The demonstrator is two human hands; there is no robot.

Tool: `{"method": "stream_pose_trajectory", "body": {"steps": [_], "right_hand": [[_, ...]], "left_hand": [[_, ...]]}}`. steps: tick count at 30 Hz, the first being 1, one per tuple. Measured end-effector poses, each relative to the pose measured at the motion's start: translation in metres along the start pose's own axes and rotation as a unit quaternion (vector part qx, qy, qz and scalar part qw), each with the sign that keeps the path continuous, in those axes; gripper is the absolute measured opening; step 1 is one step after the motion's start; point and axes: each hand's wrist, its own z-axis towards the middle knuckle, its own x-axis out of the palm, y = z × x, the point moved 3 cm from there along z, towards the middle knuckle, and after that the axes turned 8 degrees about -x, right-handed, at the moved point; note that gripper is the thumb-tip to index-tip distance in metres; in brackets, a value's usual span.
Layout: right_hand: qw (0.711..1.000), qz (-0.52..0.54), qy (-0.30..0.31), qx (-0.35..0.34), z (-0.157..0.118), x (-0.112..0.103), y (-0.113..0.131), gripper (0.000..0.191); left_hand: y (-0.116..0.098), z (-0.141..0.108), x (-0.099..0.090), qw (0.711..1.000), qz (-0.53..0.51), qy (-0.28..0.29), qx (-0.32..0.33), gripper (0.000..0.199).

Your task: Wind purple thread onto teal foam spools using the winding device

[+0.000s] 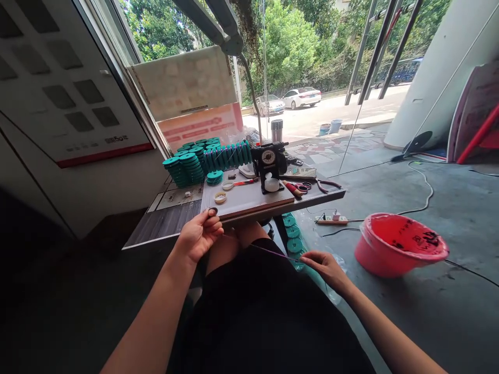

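Note:
My left hand (199, 236) is raised at the table's near edge, fingers curled. Between its thumb and forefinger sits a small dark round piece (212, 211), too small to name. Over my right thigh, my right hand (325, 267) pinches a thin purplish line (273, 252) that runs leftward across my lap; its far end is lost from sight. In front of me stands a black hand-cranked winder (268, 161), with a row of teal spools (228, 157) on its shaft. Near my left hand lies a small round dish (220, 197) with tiny pieces inside.
Stacked teal spools (183, 169) fill the table's back left. Scissors (302, 187), pliers (328, 184) and an orange-handled tool (245, 182) lie on the table (171, 223). On the floor at right are a red basin (401, 246) and a power strip (331, 220) with cables.

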Motion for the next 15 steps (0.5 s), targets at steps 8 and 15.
{"method": "stream_pose_trajectory", "body": {"steps": [8, 15], "right_hand": [[0.998, -0.045, 0.032, -0.007, -0.006, -0.001, 0.003, 0.046], [0.992, -0.126, 0.025, -0.003, 0.007, 0.009, 0.022, 0.025]], "left_hand": [[-0.002, 0.002, -0.003, 1.0, 0.007, -0.009, 0.005, 0.021], [0.001, -0.001, 0.006, 1.0, 0.011, 0.005, 0.008, 0.022]]}}
